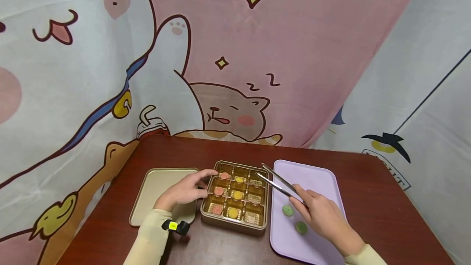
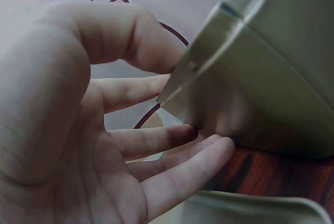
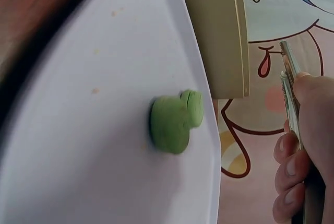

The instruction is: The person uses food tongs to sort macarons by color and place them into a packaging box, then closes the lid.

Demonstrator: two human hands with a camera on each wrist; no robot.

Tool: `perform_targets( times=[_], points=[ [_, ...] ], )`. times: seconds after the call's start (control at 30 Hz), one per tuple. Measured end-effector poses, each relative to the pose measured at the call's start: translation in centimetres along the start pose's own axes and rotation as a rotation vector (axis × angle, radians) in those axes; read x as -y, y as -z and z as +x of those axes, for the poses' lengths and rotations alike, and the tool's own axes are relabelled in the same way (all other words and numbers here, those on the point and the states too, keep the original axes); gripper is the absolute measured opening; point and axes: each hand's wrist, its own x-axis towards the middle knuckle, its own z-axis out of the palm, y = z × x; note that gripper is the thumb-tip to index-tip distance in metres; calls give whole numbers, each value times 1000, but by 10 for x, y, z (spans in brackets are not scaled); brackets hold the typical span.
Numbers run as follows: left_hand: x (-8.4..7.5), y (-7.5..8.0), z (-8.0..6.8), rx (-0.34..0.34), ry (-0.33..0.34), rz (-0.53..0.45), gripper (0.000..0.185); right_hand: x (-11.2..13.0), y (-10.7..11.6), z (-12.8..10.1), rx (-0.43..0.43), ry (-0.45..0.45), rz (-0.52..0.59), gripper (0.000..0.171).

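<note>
A gold tin box (image 1: 235,225) with nine compartments stands on the table's middle. Pink pieces (image 1: 218,191) fill its left column and yellow pieces (image 1: 237,195) its middle column. My left hand (image 1: 184,191) holds the box's left side, its fingers (image 2: 156,138) against the wall (image 2: 271,78). My right hand (image 1: 324,216) grips metal tongs (image 1: 277,181) whose tips hang over the box's far right compartment with nothing between them. Two green pieces (image 1: 288,210) (image 1: 301,227) lie on the lilac tray (image 1: 316,179), just left of my right hand. One green piece (image 3: 175,122) shows near the tray's edge (image 3: 104,104).
The box's gold lid (image 1: 158,187) lies upturned left of the box, under my left wrist. A black band with a yellow tag (image 1: 176,226) sits on that wrist. The dark wooden table (image 1: 382,199) ends at a cartoon-printed curtain (image 1: 235,72) behind.
</note>
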Motion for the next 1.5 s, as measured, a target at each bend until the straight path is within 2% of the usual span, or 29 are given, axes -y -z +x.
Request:
perform_targets(
  times=[0.27, 0.5, 0.8, 1.23, 1.37, 1.5],
  points=[
    [2, -1, -2, 7, -16, -13, 67, -10, 6, -18, -24, -18, -46, 37],
    [3, -3, -1, 3, 7, -35, 66, -15, 10, -31, 13, -96, -74, 39],
    [2, -3, -2, 8, 11, -55, 65, -19, 16, -42, 23, -129, -97, 36],
    [-1, -1, -2, 3, 6, -46, 65, -23, 25, -61, 169, -203, -113, 32],
    [0, 0, -2, 2, -14, -28, 66, -22, 28, -66, 242, -250, -102, 26],
    [0, 0, -1, 8, -14, -17, 65, -22, 32, -67, 363, -316, -87, 28]
  ],
)
